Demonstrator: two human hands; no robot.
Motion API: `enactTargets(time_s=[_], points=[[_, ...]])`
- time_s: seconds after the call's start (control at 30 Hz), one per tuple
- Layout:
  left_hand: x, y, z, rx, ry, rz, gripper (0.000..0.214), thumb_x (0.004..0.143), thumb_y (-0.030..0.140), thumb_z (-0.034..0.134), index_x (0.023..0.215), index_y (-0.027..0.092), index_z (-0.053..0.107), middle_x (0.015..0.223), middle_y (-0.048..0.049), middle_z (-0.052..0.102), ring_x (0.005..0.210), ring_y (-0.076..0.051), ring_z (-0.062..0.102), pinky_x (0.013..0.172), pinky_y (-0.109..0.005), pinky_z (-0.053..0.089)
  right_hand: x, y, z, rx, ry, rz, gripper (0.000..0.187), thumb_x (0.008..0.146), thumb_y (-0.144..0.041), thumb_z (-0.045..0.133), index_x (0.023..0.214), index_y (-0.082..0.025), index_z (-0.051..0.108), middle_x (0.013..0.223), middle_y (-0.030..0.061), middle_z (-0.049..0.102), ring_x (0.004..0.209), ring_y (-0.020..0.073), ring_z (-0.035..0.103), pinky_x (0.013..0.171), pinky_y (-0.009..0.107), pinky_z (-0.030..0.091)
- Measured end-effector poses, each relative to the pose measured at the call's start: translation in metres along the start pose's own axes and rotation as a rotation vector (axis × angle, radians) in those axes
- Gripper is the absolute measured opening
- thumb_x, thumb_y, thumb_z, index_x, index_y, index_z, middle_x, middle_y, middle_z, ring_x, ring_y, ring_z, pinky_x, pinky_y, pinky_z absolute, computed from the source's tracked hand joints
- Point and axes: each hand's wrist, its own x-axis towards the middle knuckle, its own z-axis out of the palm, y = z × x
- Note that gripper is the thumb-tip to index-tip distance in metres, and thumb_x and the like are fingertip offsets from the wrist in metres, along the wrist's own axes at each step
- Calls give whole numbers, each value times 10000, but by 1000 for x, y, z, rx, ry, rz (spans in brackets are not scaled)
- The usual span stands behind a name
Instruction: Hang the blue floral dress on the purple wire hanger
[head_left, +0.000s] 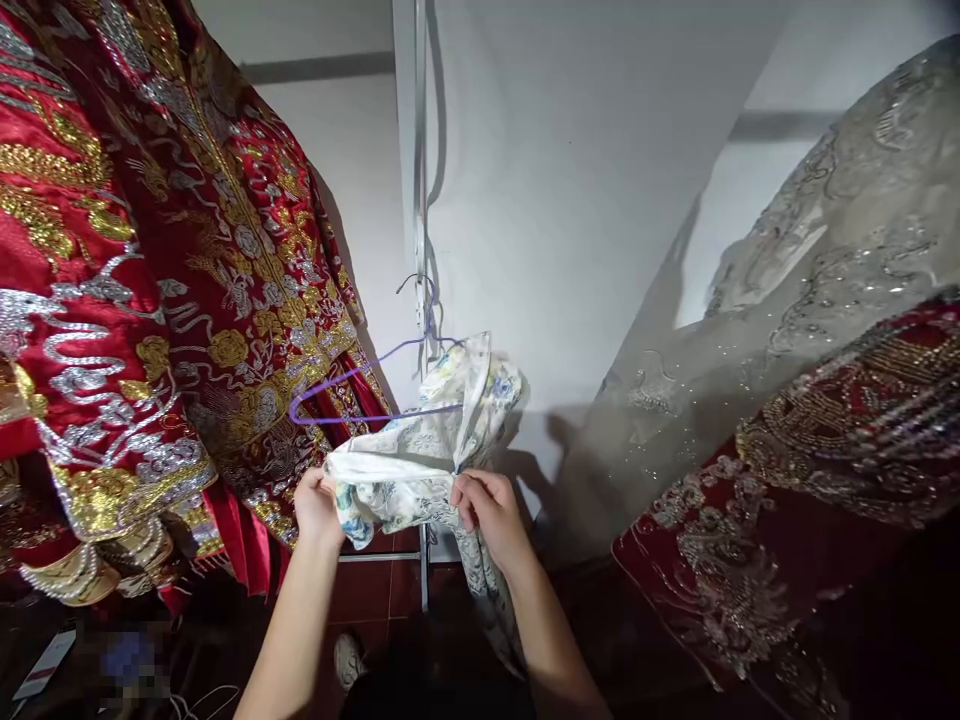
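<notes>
A white garment with a blue and yellow floral print [420,505] is stretched between my two hands. My left hand [316,508] pinches its left end near the pale edge. At the opening's right corner, the fingers of my right hand [484,505] are closed on the cloth. A purple hanger [352,418] has its right side inside the garment, while its left side sticks out bare. The hanger's metal hook points up in front of a white upright pole [420,200]. The garment's lower part hangs down past my right forearm.
Red garments embroidered in gold and silver [247,250] hang on the left. To the right are a sheer beaded gown [847,220] and a dark red embroidered garment [750,540]. A phone-like object [46,662] lies at the lower left. A shoe [348,660] shows on the tiled floor.
</notes>
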Motion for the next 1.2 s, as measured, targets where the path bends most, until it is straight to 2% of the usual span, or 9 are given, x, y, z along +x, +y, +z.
enactTargets(time_s=[0.23, 0.37, 0.47, 0.67, 0.87, 0.97, 1.07, 1.13, 1.2], points=[[-17, -14, -6, 7, 19, -123, 78, 685, 162, 555, 609, 148, 566, 520, -8, 579, 420, -117, 531, 492, -225, 461, -16, 34, -22, -45, 73, 221, 338, 834, -397, 516, 582, -182, 583, 378, -38, 475, 344, 85, 382, 419, 221, 272], [-37, -34, 6, 58, -157, -185, 73, 704, 195, 596, 736, 139, 630, 691, -35, 653, 588, -148, 614, 589, -242, 486, -18, 60, -37, -181, 28, 377, 357, 805, -435, 566, 569, -169, 596, 438, -17, 514, 419, 101, 431, 457, 222, 309], [-54, -57, 19, 246, -325, -194, 86, 690, 218, 646, 678, 144, 603, 618, 4, 560, 543, -115, 515, 567, -225, 435, -21, 63, -33, -220, 18, 275, 393, 794, -508, 644, 602, -170, 588, 551, -9, 539, 549, 128, 484, 543, 239, 370], [-84, -76, 40, 598, -523, -64, 240, 825, 315, 622, 659, 158, 550, 616, 12, 458, 579, -116, 409, 557, -222, 336, -32, 32, -7, 152, -87, 107, 510, 838, -730, 511, 850, -224, 575, 782, 30, 574, 746, 193, 560, 686, 294, 479], [-91, -43, 53, 858, -525, 305, 201, 915, 372, 589, 832, 191, 614, 767, -12, 533, 730, -162, 488, 694, -246, 410, -34, 22, 16, 48, -226, 108, 462, 803, -447, 740, 1202, -242, 631, 1106, 80, 674, 1135, 296, 592, 992, 406, 460], [-91, -35, 44, 960, -522, 426, 176, 928, 353, 580, 1029, 223, 640, 992, -51, 607, 958, -212, 560, 887, -277, 426, -31, 26, 26, -44, -155, 53, 289, 896, -408, 618, 1092, -210, 694, 984, 70, 700, 987, 267, 630, 908, 373, 491], [-88, -31, 24, 1052, -603, 334, 445, 908, 363, 614, 1334, 262, 533, 1320, -83, 568, 1241, -262, 494, 1059, -321, 356, -24, 20, 28, -61, -41, 3, 253, 897, -395, 573, 925, -203, 736, 831, 56, 693, 817, 235, 622, 759, 321, 505], [-84, -29, 6, 1156, -744, 146, 432, 891, 398, 632, 1289, 237, 587, 1288, -83, 611, 1218, -273, 518, 1038, -322, 380, -17, 10, 25, -50, -16, -52, 221, 862, -376, 597, 859, -214, 747, 789, 55, 689, 753, 224, 614, 696, 310, 495], [-78, -24, -12, 1296, -849, 23, 282, 892, 438, 615, 1022, 204, 700, 1044, -62, 693, 1017, -255, 591, 917, -304, 439, -8, -2, 18, -52, -93, -162, 210, 833, -381, 619, 829, -224, 758, 777, 70, 691, 715, 229, 619, 654, 326, 487]])
